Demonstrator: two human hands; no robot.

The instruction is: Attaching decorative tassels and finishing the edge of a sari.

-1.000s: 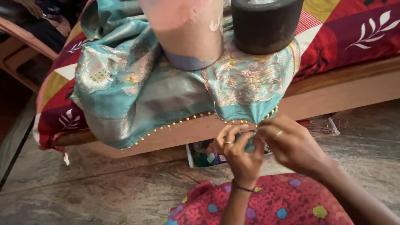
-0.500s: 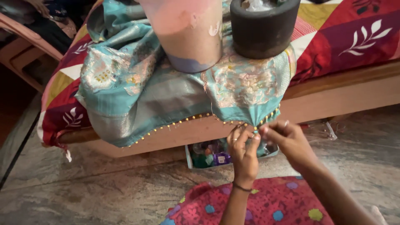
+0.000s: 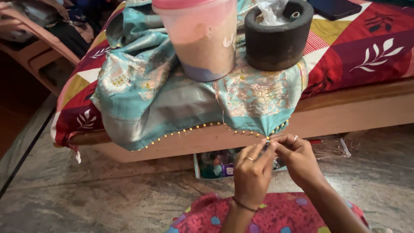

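Stone floor is lying beneath; both hands are pinching the beaded hem (image 3: pixel 268 137) just above them, left hand (image 3: pixel 252 172) and right hand (image 3: pixel 299 160) equally near, where the cloth (image 3: pixel 172 99) is hanging off the bed (image 3: pixel 353 103).

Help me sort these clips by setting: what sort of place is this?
Most likely a bedroom at home. A wooden bed with a patchwork cover stands on a stone floor, a box is stowed beneath it, and both hands work on teal cloth draped over its edge.
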